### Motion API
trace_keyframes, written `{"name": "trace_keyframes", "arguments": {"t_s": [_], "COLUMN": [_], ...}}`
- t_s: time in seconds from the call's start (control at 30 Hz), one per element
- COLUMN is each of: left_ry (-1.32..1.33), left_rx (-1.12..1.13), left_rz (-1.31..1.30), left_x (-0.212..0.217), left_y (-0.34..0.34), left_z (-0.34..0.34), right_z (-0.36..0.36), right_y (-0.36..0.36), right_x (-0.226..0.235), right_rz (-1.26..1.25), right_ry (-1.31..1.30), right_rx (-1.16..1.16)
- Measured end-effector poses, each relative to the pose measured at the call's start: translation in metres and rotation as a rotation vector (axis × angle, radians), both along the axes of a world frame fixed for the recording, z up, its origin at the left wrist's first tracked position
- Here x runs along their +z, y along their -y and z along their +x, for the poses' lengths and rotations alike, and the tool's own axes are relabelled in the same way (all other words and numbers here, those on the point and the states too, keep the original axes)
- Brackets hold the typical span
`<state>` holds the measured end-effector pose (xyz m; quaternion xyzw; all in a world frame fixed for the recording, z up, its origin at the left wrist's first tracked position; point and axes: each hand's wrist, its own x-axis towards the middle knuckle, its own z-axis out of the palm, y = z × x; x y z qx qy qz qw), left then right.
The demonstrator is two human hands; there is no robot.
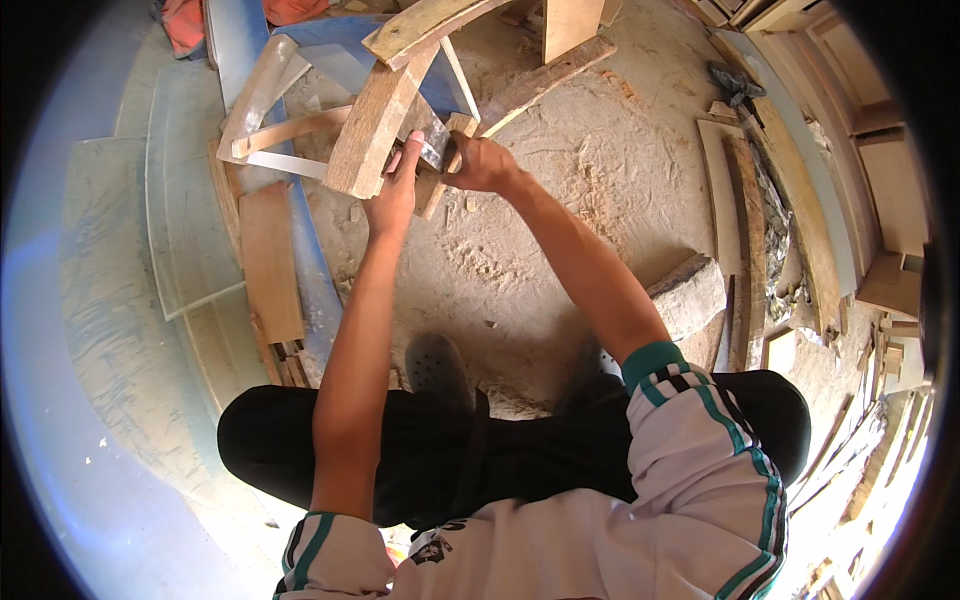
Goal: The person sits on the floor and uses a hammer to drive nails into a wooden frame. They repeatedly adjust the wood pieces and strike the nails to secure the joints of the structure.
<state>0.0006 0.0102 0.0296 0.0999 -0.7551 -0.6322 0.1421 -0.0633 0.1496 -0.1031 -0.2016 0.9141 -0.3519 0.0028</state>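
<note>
Sawdust floor [590, 190] takes up most of the area right of and below the hands, bare and open out to the stacked boards [790, 200] at the far right. Left of the hands: pale sheet panels [180, 210] lying flat, with a short brown board [270, 262] on their near edge. Wooden frame [375, 125] stands just above-left of the hands, its curved rail [425, 25] crossing above them, so that side is tight. Log chunk [690, 295] sits well below-right, beside the right forearm. Grey shoe [437, 368] directly below, near the knees.

Left hand [397, 190]: fingers up, pressed on the frame's plank edge and touching the metal blade [432, 140]. Right hand [482, 165]: closed around a wooden handle [445, 165] at that blade. Tool type: cannot tell. Hands nearly touching.
</note>
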Motion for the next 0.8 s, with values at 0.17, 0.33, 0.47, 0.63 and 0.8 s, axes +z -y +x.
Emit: {"name": "trace_keyframes", "arguments": {"t_s": [0.17,0.33,0.47,0.63,0.8], "left_ry": [0.042,-0.155,0.340,-0.493,0.069], "left_rx": [-0.029,0.025,-0.237,-0.064,-0.071], "left_rz": [-0.006,-0.130,-0.811,-0.795,-1.225], "left_x": [-0.010,-0.026,0.016,0.073,0.141], "left_y": [0.011,0.003,-0.011,0.023,-0.002], "left_z": [-0.001,0.011,0.063,0.042,-0.011], "right_z": [0.022,0.026,0.025,0.023,0.022], "right_y": [0.012,0.012,0.002,0.017,0.008], "right_x": [0.013,0.004,0.013,0.012,-0.009], "right_rz": [0.067,-0.015,-0.074,-0.177,-0.309], "right_ry": [0.118,0.032,0.282,0.335,0.307], "right_rx": [-0.112,-0.151,-0.133,-0.110,-0.118]}}
